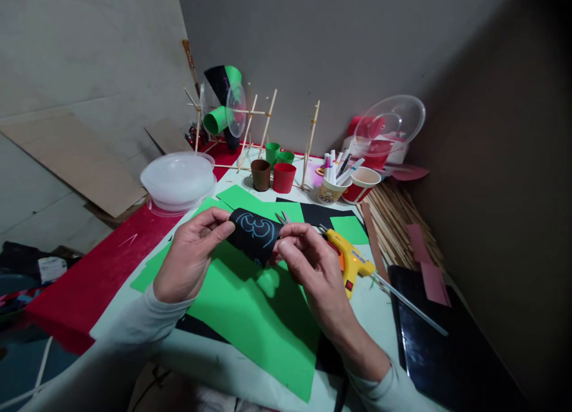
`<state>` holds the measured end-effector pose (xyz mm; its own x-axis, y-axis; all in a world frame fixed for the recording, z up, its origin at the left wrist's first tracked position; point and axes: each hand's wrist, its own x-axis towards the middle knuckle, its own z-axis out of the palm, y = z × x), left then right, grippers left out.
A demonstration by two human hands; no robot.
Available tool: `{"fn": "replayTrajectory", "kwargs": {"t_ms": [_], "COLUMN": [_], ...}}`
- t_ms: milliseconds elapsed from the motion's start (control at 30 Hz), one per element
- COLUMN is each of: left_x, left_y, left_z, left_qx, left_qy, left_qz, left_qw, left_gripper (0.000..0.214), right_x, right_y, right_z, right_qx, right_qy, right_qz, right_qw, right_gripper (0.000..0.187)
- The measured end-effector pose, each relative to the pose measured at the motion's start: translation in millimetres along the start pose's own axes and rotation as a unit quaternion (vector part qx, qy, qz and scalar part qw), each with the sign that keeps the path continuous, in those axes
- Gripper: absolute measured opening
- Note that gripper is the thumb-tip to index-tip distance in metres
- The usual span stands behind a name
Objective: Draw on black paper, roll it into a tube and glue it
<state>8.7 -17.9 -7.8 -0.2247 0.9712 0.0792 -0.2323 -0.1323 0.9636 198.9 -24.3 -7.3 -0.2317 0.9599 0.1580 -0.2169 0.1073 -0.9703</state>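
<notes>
Between my two hands, a curved piece of black paper (250, 234) with light blue swirls drawn on it is held above the green paper sheets (250, 305). My left hand (192, 251) pinches its left end between thumb and fingers. At its right end, my right hand (310, 263) closes its fingertips on the edge. Just beyond the right hand lies a yellow glue gun (353, 257) with a clear glue stick (411, 305) poking out of its back. The tips of scissors (283, 218) show behind the black paper; their handles are mostly hidden.
Small brown (260, 175), red (284, 178) and green paper cups (272, 152) stand before a frame of thin sticks (268, 123). Clear plastic bowls (179, 180) are stacked at left. A cup of markers (334, 189), wooden sticks (397, 221) and a black glossy object (438, 340) lie right.
</notes>
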Motion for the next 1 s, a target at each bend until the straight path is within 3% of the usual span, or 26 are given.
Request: {"fn": "replayTrajectory", "kwargs": {"t_ms": [200,400,633,800,900,1000], "left_x": [5.8,4.6,1.5,-2.2,-4.8,-6.1], "left_y": [7.2,11.9,10.6,11.7,13.2,14.5], "left_z": [-2.0,1.0,1.7,2.4,4.7,5.8], "left_qx": [-0.039,-0.008,0.120,0.195,0.203,0.193], "left_qy": [-0.047,-0.101,-0.194,-0.240,-0.251,-0.242], "left_qz": [-0.079,-0.086,-0.069,-0.019,0.009,0.031], "left_qw": [0.995,0.991,0.971,0.951,0.946,0.950], "left_gripper": [0.041,0.039,0.024,0.013,0.011,0.012], "right_x": [4.0,9.6,6.4,3.2,3.0,3.1], "right_y": [0.8,2.1,-5.7,-8.9,-8.2,-8.3], "right_z": [-9.6,-17.5,-11.0,-4.4,-5.1,-7.9], "right_qx": [0.062,0.038,-0.074,-0.172,-0.233,-0.235], "right_qy": [0.073,0.104,0.018,-0.062,-0.079,-0.113], "right_qz": [-0.016,-0.025,-0.028,-0.063,-0.088,-0.071], "right_qw": [0.995,0.994,0.997,0.981,0.965,0.963], "right_gripper": [0.024,0.025,0.018,0.017,0.019,0.027]}}
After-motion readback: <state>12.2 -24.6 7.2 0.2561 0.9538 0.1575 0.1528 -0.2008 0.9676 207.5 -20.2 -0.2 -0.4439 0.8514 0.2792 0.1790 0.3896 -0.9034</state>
